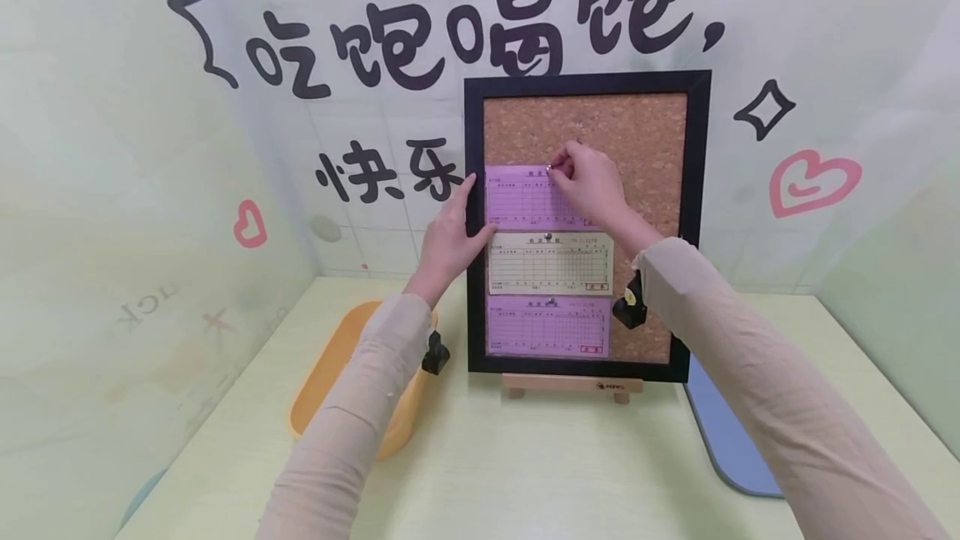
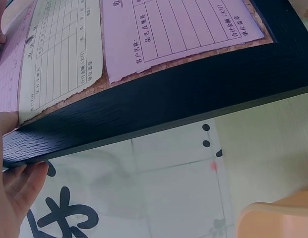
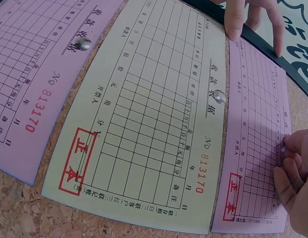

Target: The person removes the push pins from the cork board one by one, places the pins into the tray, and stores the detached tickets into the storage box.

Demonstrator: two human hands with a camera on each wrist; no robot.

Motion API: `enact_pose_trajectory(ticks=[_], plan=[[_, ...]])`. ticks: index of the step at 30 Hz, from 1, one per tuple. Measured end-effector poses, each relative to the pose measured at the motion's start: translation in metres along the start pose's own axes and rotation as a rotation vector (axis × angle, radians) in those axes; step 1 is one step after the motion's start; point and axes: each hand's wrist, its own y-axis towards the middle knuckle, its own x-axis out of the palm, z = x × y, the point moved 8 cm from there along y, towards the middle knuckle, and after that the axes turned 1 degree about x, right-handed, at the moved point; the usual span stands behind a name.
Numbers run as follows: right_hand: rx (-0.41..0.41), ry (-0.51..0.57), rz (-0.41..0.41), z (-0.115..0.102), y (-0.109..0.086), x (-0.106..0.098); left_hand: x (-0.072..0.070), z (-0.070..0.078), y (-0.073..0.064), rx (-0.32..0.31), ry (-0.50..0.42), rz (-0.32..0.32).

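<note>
The upper pink slip [image 1: 517,200] lies on the corkboard [image 1: 648,173], above a yellow slip [image 1: 551,265] and a lower pink slip [image 1: 549,330], both pinned near the top edge. The thumb and fingers of the right hand [image 1: 592,183] pinch a small pin [image 1: 549,167] at the upper slip's top edge; the left hand [image 1: 450,236] grips the left side of the black frame [image 1: 476,298], thumb in front. Likely faults: a slanted push may let the pin skid from the fingertips; a shallow seat in the cork may let the slip drop or swing askew; hard pressure, should the left hand slacken, may tip the frame on its wooden stand [image 1: 551,385]. Legible writing: the yellow slip is headed 收款收据, with 正本 in a red box [image 3: 78,161]; it and the lower pink slip carry No 813170; the wall [image 1: 832,40] bears 吃饱喝饱 and 快乐; the stand's mark is too small to read
</note>
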Motion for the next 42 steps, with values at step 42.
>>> enact_pose_trajectory(ticks=[42], plan=[[0.039,-0.064,-0.090,-0.004,0.006,0.000,-0.001,0.000,0.000,-0.020,0.014,-0.006]])
